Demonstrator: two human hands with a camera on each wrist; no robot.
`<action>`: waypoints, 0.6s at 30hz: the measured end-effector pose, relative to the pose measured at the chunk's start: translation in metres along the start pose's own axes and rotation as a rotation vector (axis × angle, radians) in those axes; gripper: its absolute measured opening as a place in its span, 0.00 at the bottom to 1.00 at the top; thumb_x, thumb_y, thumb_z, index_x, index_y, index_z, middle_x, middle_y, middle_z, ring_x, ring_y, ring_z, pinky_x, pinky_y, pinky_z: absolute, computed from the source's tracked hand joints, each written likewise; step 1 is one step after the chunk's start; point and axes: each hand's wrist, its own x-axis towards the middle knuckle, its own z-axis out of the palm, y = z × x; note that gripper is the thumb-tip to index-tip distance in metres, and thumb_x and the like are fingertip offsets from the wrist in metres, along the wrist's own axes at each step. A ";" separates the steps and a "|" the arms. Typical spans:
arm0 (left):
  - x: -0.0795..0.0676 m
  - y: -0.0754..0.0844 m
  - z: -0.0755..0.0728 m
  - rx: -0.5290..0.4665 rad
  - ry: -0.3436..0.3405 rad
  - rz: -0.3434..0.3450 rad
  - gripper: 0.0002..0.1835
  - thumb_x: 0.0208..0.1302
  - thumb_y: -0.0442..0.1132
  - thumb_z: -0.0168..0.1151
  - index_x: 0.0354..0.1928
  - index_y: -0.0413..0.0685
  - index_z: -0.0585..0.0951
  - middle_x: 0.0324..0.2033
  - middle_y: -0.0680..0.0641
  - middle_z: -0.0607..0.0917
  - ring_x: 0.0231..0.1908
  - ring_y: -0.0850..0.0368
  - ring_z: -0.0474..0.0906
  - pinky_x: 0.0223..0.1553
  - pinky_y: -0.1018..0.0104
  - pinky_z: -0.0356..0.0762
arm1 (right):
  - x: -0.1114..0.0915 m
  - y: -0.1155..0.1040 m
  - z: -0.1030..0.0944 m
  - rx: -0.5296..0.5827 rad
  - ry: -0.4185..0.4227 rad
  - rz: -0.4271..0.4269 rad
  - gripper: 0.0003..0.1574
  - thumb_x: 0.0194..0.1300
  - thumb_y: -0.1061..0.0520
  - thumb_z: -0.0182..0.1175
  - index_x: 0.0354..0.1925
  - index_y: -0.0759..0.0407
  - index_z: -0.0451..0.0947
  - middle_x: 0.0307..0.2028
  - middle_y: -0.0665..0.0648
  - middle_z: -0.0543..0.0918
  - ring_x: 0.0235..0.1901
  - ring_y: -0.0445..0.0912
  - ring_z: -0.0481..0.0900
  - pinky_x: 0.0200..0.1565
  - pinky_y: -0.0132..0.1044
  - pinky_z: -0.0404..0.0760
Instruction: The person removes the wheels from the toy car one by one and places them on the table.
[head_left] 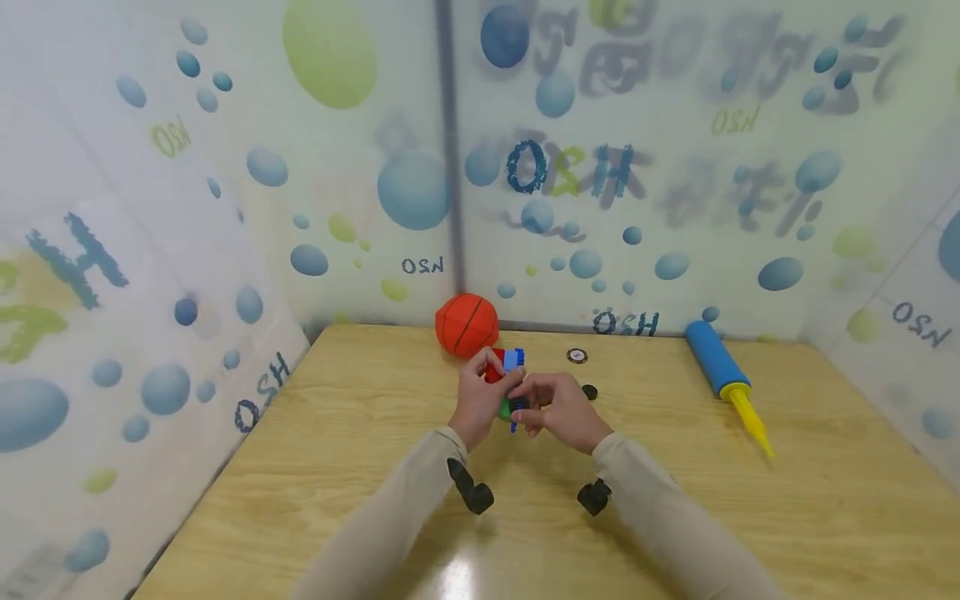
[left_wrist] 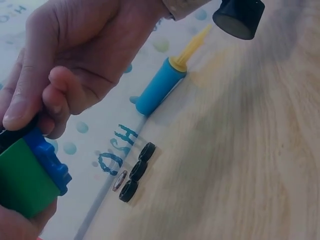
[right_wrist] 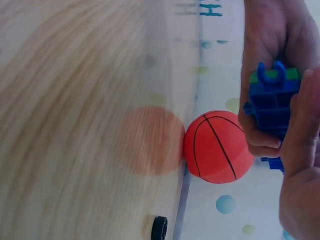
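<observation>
My left hand [head_left: 474, 404] grips a small plastic toy vehicle [left_wrist: 27, 177] with green, red and blue parts. In the right wrist view its ribbed blue underside [right_wrist: 272, 107] faces the camera, with a hook-like piece at one end. The fingers of my right hand [head_left: 567, 410] pinch a black wheel [head_left: 518, 403] at the toy's side. Part of that wheel is covered by fingertips, so I cannot tell whether it sits on an axle. Several similar black wheels [left_wrist: 138, 170] stand in a row on the table beyond the hands.
Behind my left hand, a red ball [head_left: 467, 325] with black lines stands by the back wall. A round chip-like disc [head_left: 577, 356] with a pale centre lies near the wheels. The blue and yellow hand pump [head_left: 718, 360] rests at the right of the wooden table [head_left: 337, 400].
</observation>
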 end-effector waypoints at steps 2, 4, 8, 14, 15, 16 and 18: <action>0.000 0.002 0.001 0.011 -0.001 0.037 0.17 0.61 0.36 0.71 0.27 0.52 0.69 0.32 0.52 0.73 0.44 0.54 0.72 0.42 0.67 0.71 | 0.000 0.000 -0.002 -0.002 0.006 -0.017 0.14 0.62 0.65 0.68 0.47 0.67 0.83 0.23 0.59 0.79 0.21 0.49 0.83 0.32 0.48 0.88; 0.001 0.007 0.002 0.028 -0.003 0.072 0.16 0.61 0.36 0.72 0.27 0.50 0.70 0.30 0.53 0.73 0.44 0.55 0.72 0.43 0.66 0.71 | 0.000 -0.001 -0.004 -0.004 0.007 -0.039 0.14 0.62 0.65 0.68 0.47 0.67 0.82 0.24 0.60 0.79 0.22 0.51 0.84 0.32 0.47 0.88; 0.004 0.017 0.004 0.083 -0.024 0.127 0.15 0.61 0.36 0.72 0.28 0.48 0.71 0.28 0.53 0.72 0.44 0.56 0.72 0.43 0.65 0.71 | -0.002 -0.004 -0.008 -0.022 0.019 -0.095 0.12 0.63 0.65 0.67 0.46 0.65 0.83 0.24 0.63 0.80 0.23 0.53 0.85 0.32 0.44 0.88; 0.011 0.018 0.001 0.108 0.002 0.096 0.16 0.61 0.35 0.71 0.28 0.48 0.70 0.27 0.52 0.71 0.37 0.56 0.72 0.33 0.70 0.69 | -0.009 -0.009 -0.014 -0.167 0.056 -0.232 0.06 0.60 0.67 0.69 0.38 0.62 0.84 0.24 0.61 0.81 0.22 0.44 0.85 0.28 0.38 0.87; 0.011 0.017 -0.003 0.093 0.007 0.074 0.16 0.61 0.35 0.71 0.28 0.48 0.69 0.28 0.51 0.72 0.36 0.57 0.74 0.32 0.71 0.71 | -0.010 -0.009 -0.016 -0.185 0.056 -0.242 0.07 0.59 0.66 0.70 0.38 0.62 0.84 0.24 0.60 0.82 0.23 0.44 0.86 0.28 0.37 0.87; 0.012 0.017 -0.007 0.065 0.006 0.046 0.16 0.62 0.34 0.70 0.28 0.49 0.69 0.29 0.50 0.75 0.35 0.56 0.78 0.33 0.71 0.75 | -0.011 -0.009 -0.018 -0.195 0.059 -0.232 0.09 0.59 0.66 0.70 0.40 0.60 0.84 0.24 0.59 0.82 0.23 0.43 0.86 0.29 0.36 0.87; 0.013 0.016 -0.016 0.019 -0.020 0.000 0.16 0.63 0.34 0.69 0.30 0.50 0.69 0.35 0.46 0.80 0.37 0.53 0.85 0.38 0.67 0.84 | -0.011 -0.006 -0.025 -0.178 0.058 -0.184 0.15 0.59 0.63 0.71 0.46 0.59 0.84 0.25 0.58 0.83 0.23 0.43 0.86 0.30 0.37 0.87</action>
